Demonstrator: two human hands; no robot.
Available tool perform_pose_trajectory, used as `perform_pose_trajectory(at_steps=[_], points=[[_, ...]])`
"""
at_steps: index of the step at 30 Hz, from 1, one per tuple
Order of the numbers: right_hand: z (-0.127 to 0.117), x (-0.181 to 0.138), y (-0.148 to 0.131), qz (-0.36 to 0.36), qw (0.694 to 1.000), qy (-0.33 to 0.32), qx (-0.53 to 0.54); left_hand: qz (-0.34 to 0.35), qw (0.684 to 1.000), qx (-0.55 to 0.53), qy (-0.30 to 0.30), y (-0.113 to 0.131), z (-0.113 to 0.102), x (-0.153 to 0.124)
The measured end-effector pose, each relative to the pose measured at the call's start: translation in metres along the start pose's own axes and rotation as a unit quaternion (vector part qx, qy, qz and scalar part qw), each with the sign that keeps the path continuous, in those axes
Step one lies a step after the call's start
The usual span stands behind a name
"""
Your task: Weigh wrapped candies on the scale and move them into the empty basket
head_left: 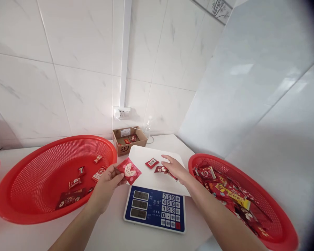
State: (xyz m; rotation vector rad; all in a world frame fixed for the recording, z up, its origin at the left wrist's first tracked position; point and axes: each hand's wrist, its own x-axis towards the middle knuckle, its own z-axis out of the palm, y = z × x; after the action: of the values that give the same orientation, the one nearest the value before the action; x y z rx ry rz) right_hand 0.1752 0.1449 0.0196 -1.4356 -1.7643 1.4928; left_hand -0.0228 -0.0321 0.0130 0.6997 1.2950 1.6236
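Observation:
My left hand (107, 183) pinches a red packet with a white heart print (129, 170) just over the left edge of the white scale tray (146, 181). My right hand (174, 168) rests on the tray with its fingers closed on small red candy wrappers (161, 169). One more red candy (151, 162) lies loose on the tray near my right fingertips. The scale's blue panel (155, 208) with displays and keypad faces me.
A big red mesh basket (28, 205) on the left holds several candies and a dark packet. Another red basket (277, 233) on the right is full of mixed sweets. An open cardboard box (129, 139), a wall socket and a plastic bottle (147, 128) stand at the back.

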Motion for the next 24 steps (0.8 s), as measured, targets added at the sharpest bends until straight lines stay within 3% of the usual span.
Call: perform_pose_trajectory(at_steps=[4,12,18,24], points=[[-0.005,-0.005,-0.009,-0.046,0.975,-0.064,-0.206,0.007,1.0,0.003,0.019,-0.001,-0.008,-0.007],[0.014,0.002,-0.039,-0.052,0.95,-0.178,-0.253,0.008,1.0,0.026,-0.01,0.002,-0.003,-0.014],[0.021,0.01,-0.034,-0.062,0.967,-0.148,-0.199,0.005,1.0,0.022,-0.014,0.004,-0.007,-0.018],[-0.003,0.008,-0.009,-0.094,0.97,-0.077,-0.212,0.009,1.0,0.017,-0.008,0.0,-0.014,-0.021]])
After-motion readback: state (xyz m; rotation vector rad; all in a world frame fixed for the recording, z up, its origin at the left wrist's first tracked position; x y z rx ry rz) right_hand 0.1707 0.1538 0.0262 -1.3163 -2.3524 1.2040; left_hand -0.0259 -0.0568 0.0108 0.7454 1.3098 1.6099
